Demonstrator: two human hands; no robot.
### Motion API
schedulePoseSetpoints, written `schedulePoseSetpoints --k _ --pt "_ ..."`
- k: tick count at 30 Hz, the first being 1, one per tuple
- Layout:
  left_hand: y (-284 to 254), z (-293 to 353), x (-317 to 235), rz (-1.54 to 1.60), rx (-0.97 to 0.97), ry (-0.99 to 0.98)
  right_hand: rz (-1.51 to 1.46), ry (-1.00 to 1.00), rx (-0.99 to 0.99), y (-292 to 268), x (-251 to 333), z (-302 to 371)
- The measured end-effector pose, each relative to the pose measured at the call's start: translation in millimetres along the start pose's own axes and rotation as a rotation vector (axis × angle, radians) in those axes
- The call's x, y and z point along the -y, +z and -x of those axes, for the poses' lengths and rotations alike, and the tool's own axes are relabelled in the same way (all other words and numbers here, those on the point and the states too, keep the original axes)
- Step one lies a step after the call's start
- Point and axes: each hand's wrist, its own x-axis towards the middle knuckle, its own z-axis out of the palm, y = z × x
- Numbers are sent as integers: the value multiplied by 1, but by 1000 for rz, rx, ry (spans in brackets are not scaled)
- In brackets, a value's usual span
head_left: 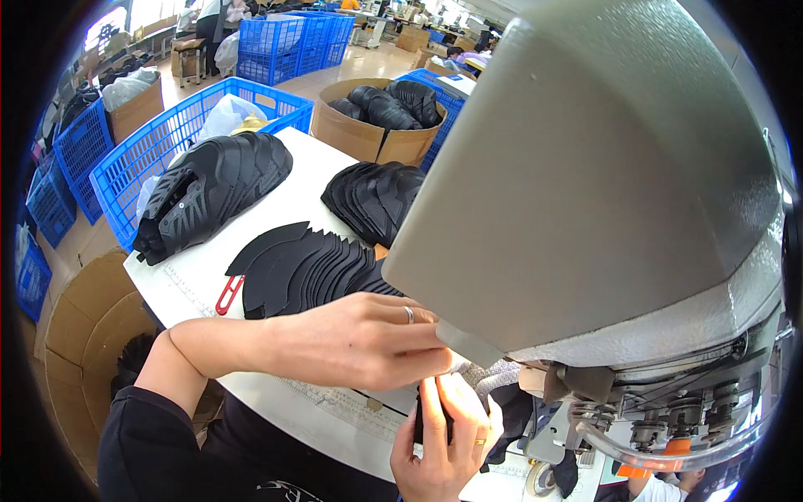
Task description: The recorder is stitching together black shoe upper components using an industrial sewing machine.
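A black shoe upper (512, 422) with grey mesh lining lies at the sewing machine (585, 184), partly behind its large grey head. My right hand (447, 439) pinches its near edge with curled fingers, a dark bit showing inside the grip. Just above, my left hand (368, 339) reaches across from the left, fingers bent together toward the same work. The machine head covers some of its fingertips, so its grip is hard to make out. Beyond my left hand, curved black pieces (318, 268) lie fanned in an overlapping row, with red-handled thread snips (229, 294) beside them.
Nested black uppers (222, 184) and another black stack (376, 197) occupy the white table (305, 155). A blue crate (125, 180) adjoins its left edge. Cardboard bins stand behind (343, 138) and at lower left (84, 326). Another person's arm (661, 485) shows at lower right.
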Motion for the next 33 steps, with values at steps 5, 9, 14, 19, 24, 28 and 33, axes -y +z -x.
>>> schedulePoseSetpoints --k 5,9,14,19,24,28,33 --pt "6 10 6 181 -29 -134 58 18 -19 11 -8 -2" --pt "9 5 -1 125 -68 -114 97 38 -101 6 -2 -6" --pt "9 7 2 16 -42 -33 98 32 -91 9 -2 -7" --pt "9 3 3 89 -51 -33 90 -61 -7 -5 -7 -1" --pt "-1 5 10 129 79 -74 165 69 -88 13 -4 -6" --pt "-1 4 12 186 62 -81 171 66 -81 13 -2 -5" --pt "1 1 13 142 63 -55 159 82 -101 15 -6 -9"
